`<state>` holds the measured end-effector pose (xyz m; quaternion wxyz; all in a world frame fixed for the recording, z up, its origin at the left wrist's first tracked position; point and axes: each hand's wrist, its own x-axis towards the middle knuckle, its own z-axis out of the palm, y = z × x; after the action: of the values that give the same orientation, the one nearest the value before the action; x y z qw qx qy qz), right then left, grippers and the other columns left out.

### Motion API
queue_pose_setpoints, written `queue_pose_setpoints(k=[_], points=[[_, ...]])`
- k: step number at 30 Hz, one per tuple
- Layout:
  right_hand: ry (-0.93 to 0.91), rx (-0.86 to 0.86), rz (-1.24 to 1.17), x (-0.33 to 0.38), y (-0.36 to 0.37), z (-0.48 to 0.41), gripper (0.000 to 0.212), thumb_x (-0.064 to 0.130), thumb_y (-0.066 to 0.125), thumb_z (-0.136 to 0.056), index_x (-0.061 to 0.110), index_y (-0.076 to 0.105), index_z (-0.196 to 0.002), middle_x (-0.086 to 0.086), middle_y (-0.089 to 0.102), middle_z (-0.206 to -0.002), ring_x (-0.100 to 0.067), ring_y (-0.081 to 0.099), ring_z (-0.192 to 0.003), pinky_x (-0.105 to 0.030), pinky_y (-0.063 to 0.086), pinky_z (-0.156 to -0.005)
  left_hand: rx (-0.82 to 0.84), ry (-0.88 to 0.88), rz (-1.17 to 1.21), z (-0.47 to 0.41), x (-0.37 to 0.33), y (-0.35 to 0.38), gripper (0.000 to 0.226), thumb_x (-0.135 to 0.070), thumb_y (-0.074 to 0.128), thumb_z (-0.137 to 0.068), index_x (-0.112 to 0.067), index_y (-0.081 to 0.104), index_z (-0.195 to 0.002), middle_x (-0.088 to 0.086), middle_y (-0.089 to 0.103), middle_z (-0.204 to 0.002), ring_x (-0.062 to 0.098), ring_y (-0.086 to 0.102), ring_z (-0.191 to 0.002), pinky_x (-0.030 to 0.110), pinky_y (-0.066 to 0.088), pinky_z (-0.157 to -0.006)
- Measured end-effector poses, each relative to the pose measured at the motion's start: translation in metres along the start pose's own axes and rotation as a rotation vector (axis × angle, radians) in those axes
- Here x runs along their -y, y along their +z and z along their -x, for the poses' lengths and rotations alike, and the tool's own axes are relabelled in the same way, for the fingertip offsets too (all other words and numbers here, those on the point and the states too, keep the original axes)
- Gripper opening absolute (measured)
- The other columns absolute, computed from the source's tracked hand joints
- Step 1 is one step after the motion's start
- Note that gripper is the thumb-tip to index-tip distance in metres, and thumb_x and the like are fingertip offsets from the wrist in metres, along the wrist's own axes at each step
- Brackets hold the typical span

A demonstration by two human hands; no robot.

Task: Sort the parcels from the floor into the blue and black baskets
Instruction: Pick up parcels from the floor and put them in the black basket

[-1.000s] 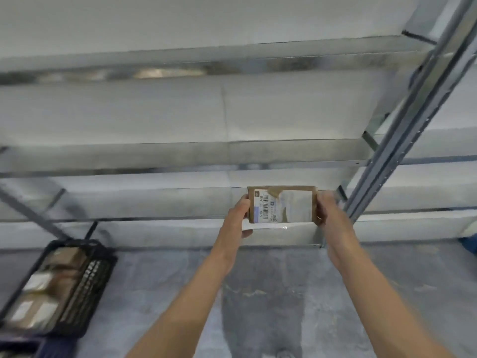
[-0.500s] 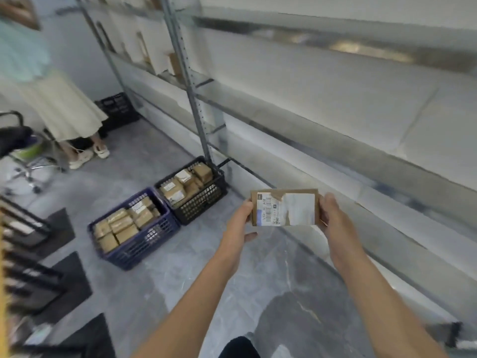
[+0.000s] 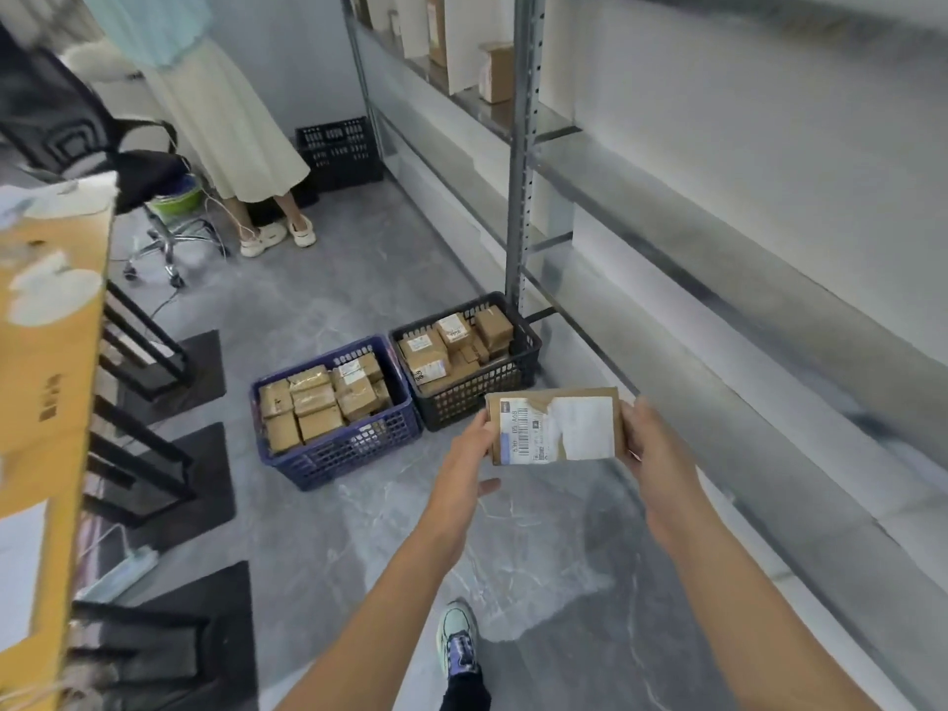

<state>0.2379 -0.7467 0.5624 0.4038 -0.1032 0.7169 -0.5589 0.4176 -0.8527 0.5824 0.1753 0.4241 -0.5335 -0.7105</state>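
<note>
The person's left hand [image 3: 464,469] and right hand [image 3: 654,454] are bare, as are both forearms across the lower middle and lower right of the frame. At bottom centre shows a mint-green trainer [image 3: 456,636] with a purple-blue tongue, and just below it a black trouser leg [image 3: 464,694].

The grey marbled floor [image 3: 359,536] carries a blue basket [image 3: 354,451] at mid-frame with a black basket [image 3: 477,388] just beside it on its right, another black crate [image 3: 338,153] at upper centre, and black mats [image 3: 202,364] along the left.
</note>
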Motion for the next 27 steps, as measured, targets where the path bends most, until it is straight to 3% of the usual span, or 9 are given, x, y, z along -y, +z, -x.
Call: queue_pose_setpoints(k=[3, 8, 12, 15, 18, 20, 21, 25, 27], points=[[0.074, -0.028, -0.001, 0.015, 0.040, -0.041, 0.056, 0.060, 0.032, -0.109, 0.030, 0.079, -0.117, 0.007, 0.080, -0.107, -0.015, 0.073, -0.109, -0.040, 0.055, -0.101, -0.033, -0.057, 0.032, -0.047, -0.007, -0.032, 0.047, -0.055, 0.045, -0.102, -0.040, 0.054, -0.146, -0.010, 0.058, -0.146, 0.013, 0.046, -0.139, 0.048, 0.044, -0.114], [0.110, -0.020, 0.055, 0.040, 0.087, -0.094, 0.058, 0.063, 0.031, -0.108, 0.032, 0.081, -0.111, 0.004, 0.080, -0.108, -0.018, 0.072, -0.109, -0.048, 0.054, -0.106, -0.076, -0.142, 0.072, -0.114, -0.023, -0.070, 0.050, -0.048, 0.042, -0.109, -0.031, 0.046, -0.156, -0.004, 0.052, -0.154, 0.018, 0.041, -0.146, 0.051, 0.041, -0.117], [0.102, 0.005, 0.076, 0.049, 0.107, -0.143, 0.059, 0.062, 0.028, -0.109, 0.032, 0.078, -0.120, 0.005, 0.079, -0.115, -0.017, 0.071, -0.116, -0.049, 0.049, -0.111, -0.101, -0.172, 0.073, -0.163, -0.032, -0.081, 0.049, -0.047, 0.042, -0.109, -0.032, 0.047, -0.155, -0.005, 0.052, -0.154, 0.017, 0.043, -0.143, 0.050, 0.040, -0.117], [0.127, 0.017, 0.070, 0.057, 0.115, -0.193, 0.057, 0.060, 0.031, -0.110, 0.028, 0.077, -0.120, 0.007, 0.080, -0.110, -0.010, 0.074, -0.106, -0.035, 0.056, -0.092, -0.129, -0.207, 0.071, -0.208, -0.039, -0.083, 0.044, -0.044, 0.042, -0.109, -0.034, 0.051, -0.151, -0.009, 0.051, -0.151, 0.014, 0.045, -0.139, 0.046, 0.040, -0.115], [0.174, 0.028, 0.070, 0.067, 0.122, -0.251, 0.052, 0.053, 0.037, -0.111, 0.023, 0.078, -0.114, 0.004, 0.081, -0.104, -0.003, 0.076, -0.089, -0.026, 0.051, -0.072, -0.199, -0.242, 0.096, -0.261, -0.043, -0.080, 0.028, -0.042, 0.046, -0.108, -0.040, 0.062, -0.131, -0.016, 0.059, -0.134, 0.012, 0.050, -0.132, 0.049, 0.040, -0.116], [0.207, 0.056, 0.078, 0.074, 0.125, -0.294, 0.050, 0.052, 0.040, -0.110, 0.021, 0.079, -0.115, 0.000, 0.081, -0.105, -0.009, 0.076, -0.092, -0.029, 0.052, -0.073, -0.243, -0.281, 0.110, -0.298, -0.047, -0.076, 0.019, -0.039, 0.047, -0.109, -0.044, 0.063, -0.118, -0.022, 0.058, -0.123, 0.012, 0.050, -0.130, 0.050, 0.040, -0.117], [0.221, 0.072, 0.081, 0.077, 0.126, -0.316, 0.050, 0.052, 0.041, -0.109, 0.020, 0.079, -0.115, -0.002, 0.081, -0.106, -0.011, 0.077, -0.094, -0.030, 0.052, -0.074, -0.254, -0.299, 0.111, -0.316, -0.047, -0.072, 0.016, -0.041, 0.048, -0.108, -0.045, 0.062, -0.116, -0.019, 0.058, -0.128, 0.012, 0.050, -0.132, 0.050, 0.040, -0.117], [0.237, 0.119, 0.124, 0.089, 0.129, -0.397, 0.046, 0.046, 0.039, -0.111, 0.020, 0.077, -0.111, 0.002, 0.081, -0.099, -0.006, 0.076, -0.088, -0.027, 0.051, -0.072, -0.278, -0.352, 0.139, -0.385, -0.050, -0.059, 0.044, -0.063, 0.057, -0.088, -0.046, 0.061, -0.128, -0.006, 0.050, -0.149, 0.011, 0.050, -0.134, 0.049, 0.042, -0.115], [0.249, 0.147, 0.167, 0.094, 0.132, -0.433, 0.047, 0.047, 0.039, -0.110, 0.020, 0.076, -0.112, 0.004, 0.081, -0.097, -0.013, 0.075, -0.095, -0.033, 0.050, -0.077, -0.302, -0.373, 0.152, -0.419, -0.048, -0.054, 0.028, -0.055, 0.056, -0.099, -0.047, 0.060, -0.126, -0.008, 0.054, -0.144, 0.008, 0.051, -0.129, 0.047, 0.041, -0.115]])
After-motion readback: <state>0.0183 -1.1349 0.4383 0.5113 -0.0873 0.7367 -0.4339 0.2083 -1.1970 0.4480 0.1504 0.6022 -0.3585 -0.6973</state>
